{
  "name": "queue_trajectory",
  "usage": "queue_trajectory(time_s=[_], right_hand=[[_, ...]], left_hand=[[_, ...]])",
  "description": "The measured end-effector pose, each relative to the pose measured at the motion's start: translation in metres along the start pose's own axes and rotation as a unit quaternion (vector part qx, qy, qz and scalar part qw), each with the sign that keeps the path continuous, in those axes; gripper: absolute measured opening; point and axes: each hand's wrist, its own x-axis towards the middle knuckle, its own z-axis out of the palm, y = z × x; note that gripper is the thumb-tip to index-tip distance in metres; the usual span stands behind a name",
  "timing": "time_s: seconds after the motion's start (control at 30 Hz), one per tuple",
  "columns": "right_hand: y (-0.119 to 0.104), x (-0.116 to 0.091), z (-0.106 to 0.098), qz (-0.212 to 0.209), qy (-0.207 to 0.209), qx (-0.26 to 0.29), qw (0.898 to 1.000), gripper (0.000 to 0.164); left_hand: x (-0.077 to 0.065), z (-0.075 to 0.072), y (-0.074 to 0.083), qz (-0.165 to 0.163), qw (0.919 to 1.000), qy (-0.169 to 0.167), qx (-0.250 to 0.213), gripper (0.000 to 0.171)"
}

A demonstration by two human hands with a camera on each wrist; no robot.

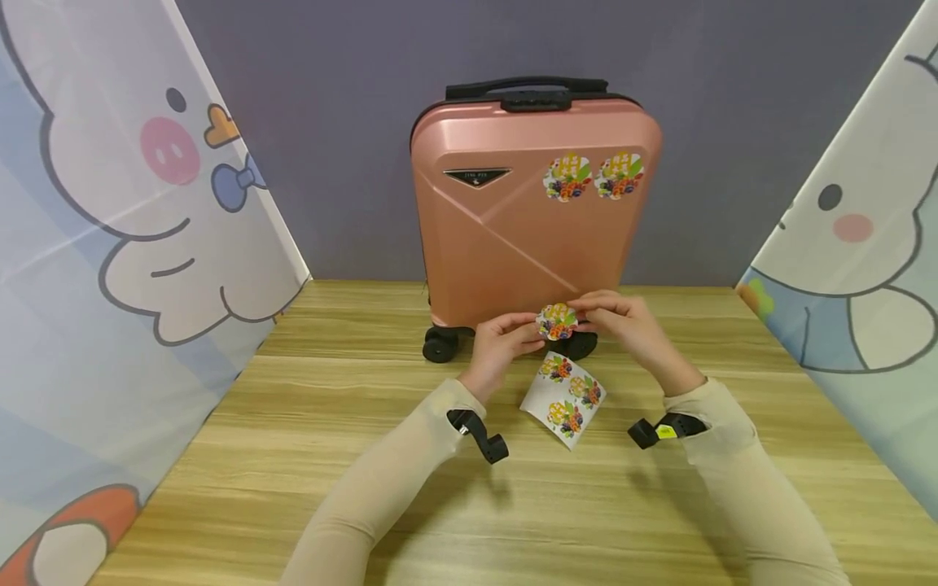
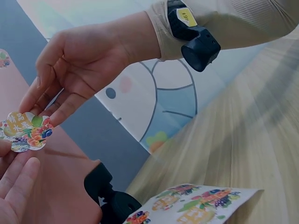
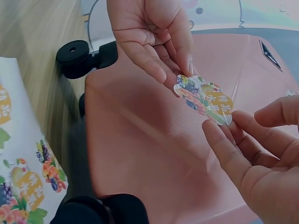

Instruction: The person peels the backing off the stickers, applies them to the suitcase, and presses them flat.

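A flower-edged fruit sticker (image 1: 557,322) is held up between both hands, close in front of the lower part of a pink suitcase (image 1: 506,244). My left hand (image 1: 500,350) pinches its left edge, the thumb lying over the printed face in the right wrist view. At the opposite edge, the fingers of my right hand (image 1: 623,325) hold the sticker (image 3: 205,99). Just below the hands, a white sticker sheet (image 1: 538,400) lies on the wooden table with several matching fruit stickers, one corner lifted. Two fruit stickers (image 1: 567,177) sit side by side at the suitcase's upper right.
The suitcase stands upright on black wheels (image 1: 440,345) against a grey back panel (image 1: 352,163). A dark triangular badge (image 1: 477,177) marks its upper left. Cartoon-printed panels (image 1: 146,244) flank the wooden table (image 1: 315,456). Each wrist wears a black camera (image 1: 484,439).
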Motion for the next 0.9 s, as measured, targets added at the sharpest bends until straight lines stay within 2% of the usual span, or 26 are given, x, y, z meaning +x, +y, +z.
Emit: queue_trajectory(time_s=[0.57,0.9], right_hand=[[-0.008,0.005,-0.004,-0.052,0.021,0.020,0.998,0.029],[-0.016,0.008,-0.005,-0.043,0.059,0.030,0.997,0.027]], left_hand=[[0.003,0.007,0.016,-0.002,0.9998,0.006,-0.019,0.031],[0.006,0.012,0.025,0.004,0.9994,0.006,-0.035,0.035]])
